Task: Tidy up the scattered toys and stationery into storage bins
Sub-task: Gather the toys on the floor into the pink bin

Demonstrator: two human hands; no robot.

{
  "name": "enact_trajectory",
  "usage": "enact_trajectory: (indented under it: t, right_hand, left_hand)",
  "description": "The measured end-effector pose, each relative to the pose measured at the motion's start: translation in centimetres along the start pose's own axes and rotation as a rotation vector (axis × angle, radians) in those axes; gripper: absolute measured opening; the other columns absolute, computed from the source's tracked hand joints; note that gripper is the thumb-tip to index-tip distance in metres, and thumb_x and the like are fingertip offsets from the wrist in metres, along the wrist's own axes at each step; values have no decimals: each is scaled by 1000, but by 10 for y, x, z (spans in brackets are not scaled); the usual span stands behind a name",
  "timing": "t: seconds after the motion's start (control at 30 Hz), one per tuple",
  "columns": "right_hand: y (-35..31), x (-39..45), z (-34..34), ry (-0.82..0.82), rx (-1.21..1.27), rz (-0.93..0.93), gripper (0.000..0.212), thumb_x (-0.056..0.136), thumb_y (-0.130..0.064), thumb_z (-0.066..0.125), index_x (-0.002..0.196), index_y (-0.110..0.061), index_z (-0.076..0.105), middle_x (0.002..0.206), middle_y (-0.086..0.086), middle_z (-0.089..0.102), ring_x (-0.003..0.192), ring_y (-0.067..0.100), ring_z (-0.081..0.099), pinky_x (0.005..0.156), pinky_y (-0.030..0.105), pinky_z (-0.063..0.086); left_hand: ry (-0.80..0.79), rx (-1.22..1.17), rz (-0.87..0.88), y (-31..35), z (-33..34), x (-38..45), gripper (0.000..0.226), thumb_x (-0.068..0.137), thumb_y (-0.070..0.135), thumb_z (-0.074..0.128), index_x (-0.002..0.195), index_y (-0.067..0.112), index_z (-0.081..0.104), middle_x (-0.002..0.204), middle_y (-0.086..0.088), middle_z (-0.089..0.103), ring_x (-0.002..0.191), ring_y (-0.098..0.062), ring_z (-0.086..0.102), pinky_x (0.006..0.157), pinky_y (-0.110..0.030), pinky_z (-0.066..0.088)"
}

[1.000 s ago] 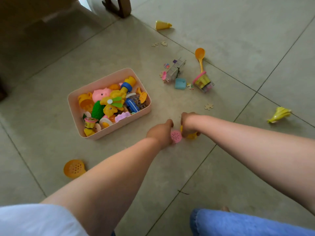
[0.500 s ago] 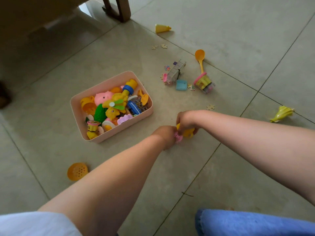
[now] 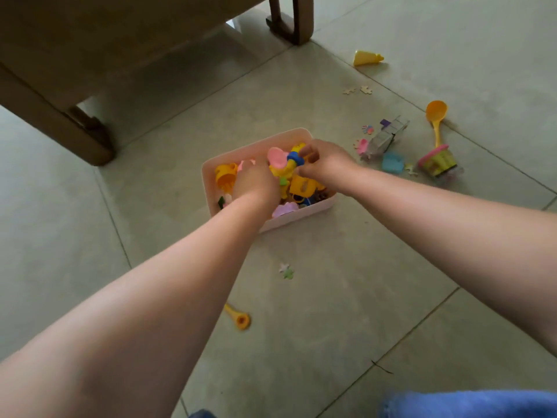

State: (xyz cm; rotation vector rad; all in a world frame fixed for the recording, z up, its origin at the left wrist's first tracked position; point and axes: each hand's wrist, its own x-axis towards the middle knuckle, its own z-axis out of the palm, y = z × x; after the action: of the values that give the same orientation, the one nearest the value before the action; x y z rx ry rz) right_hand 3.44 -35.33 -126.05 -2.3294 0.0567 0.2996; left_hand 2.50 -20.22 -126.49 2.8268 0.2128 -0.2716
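Both hands sit over the pink bin (image 3: pixel 256 149) at centre. Left hand (image 3: pixel 256 184) curls down among toys, grip I cannot tell; right hand (image 3: pixel 324 162) loosely bent, holding nothing visible. I advise releasing low, then collecting the spoon (image 3: pixel 436 116) at 2 o'clock

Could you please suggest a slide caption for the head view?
Both hands, left hand and right hand, reach into a pink storage bin of toys.

Pale grey-green tiled floor (image 3: pixel 452 40) with thin grout lines, brown wooden furniture (image 3: pixel 90 40) at back.
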Motion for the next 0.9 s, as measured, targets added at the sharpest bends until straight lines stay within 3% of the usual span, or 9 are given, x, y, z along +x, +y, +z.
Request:
enact_trajectory:
  t: [0.07,0.17,0.3,0.4,0.47,0.57,0.73,0.9]
  right_hand:
    - [1,-6,12,24,3,-89,23,85,-29,67,107,-22,66,100,2,66,91,20,62,74,26,43]
    - [2,-27,32,-137,-72,-303,14,92,-33,58,91,-20,63,77,-3,64,72,16,59,65,29,44]
    - [6,-51,59,-339,-305,-490,21,93,-30,56,97,-14,69,87,2,69,77,18,61,65,30,45]
    - [11,-57,77,-510,-391,-527,16,89,-26,63,99,-16,70,94,2,68,84,18,61,66,25,41]
    - [16,-59,87,-623,-449,-482,28,84,-23,70,110,-17,66,101,3,65,89,17,59,66,22,34]
    - [23,-63,101,-687,-570,-491,47,76,-24,78,118,-19,59,111,6,56,98,23,57,67,22,31]
    - [14,-59,119,-687,-698,-548,39,72,-19,79,106,-15,61,114,5,51,99,24,55,64,24,28]
    - [9,-57,129,-680,-717,-487,31,73,-19,78,100,-14,62,106,5,64,98,24,59,65,25,33]
  left_hand:
    - [90,31,47,-9,6,-12,36,93,13,47,128,16,48,130,-13,51,117,-32,51,86,-37,44]
    - [188,12,125,-20,14,-40,28,88,12,50,116,13,50,116,-13,58,104,-33,56,69,-36,38]
    - [129,155,390,-48,28,-76,24,83,17,53,106,13,49,100,-9,63,88,-34,61,56,-36,34]
    - [27,241,440,-78,40,-95,36,86,17,48,122,18,47,100,-6,65,84,-34,63,56,-34,38]
    - [-58,320,367,-90,48,-104,37,89,17,44,126,19,43,103,-5,65,87,-32,63,59,-35,40]
    - [-127,342,109,-99,56,-117,26,93,15,41,119,16,43,108,-8,63,95,-31,63,64,-35,42]
    - [-102,140,-411,-117,71,-135,29,91,10,42,120,12,41,125,-16,43,104,-36,59,75,-38,48]
    - [-102,97,-544,-127,86,-134,37,88,8,47,124,12,37,134,-19,31,106,-38,56,78,-36,50]
